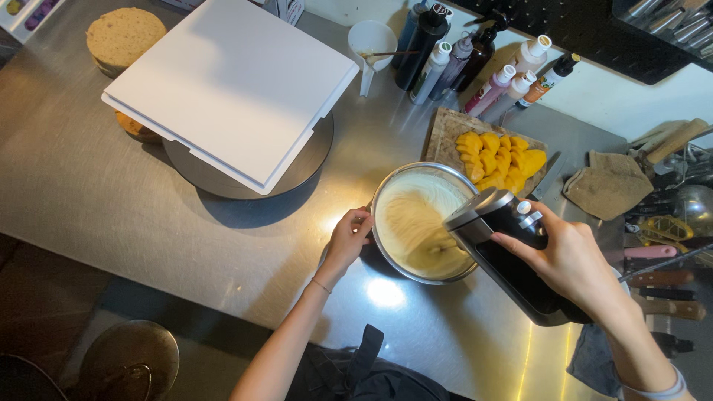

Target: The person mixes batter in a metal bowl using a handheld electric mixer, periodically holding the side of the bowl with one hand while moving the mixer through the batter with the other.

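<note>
A steel mixing bowl (386,186) full of pale whipped cream (416,215) sits on the steel counter (89,193). My left hand (347,239) grips the bowl's near-left rim. My right hand (572,260) holds a black and silver hand mixer (505,249) over the bowl's right side, its beaters down in the cream and mostly hidden.
A white square board (230,85) rests on a dark turntable (297,171). Round sponge cake layers (125,37) lie at the far left. Sliced yellow fruit (501,157) sits on a wooden board, with several squeeze bottles (490,89) behind. A cloth (607,186) and knives (665,286) lie at the right.
</note>
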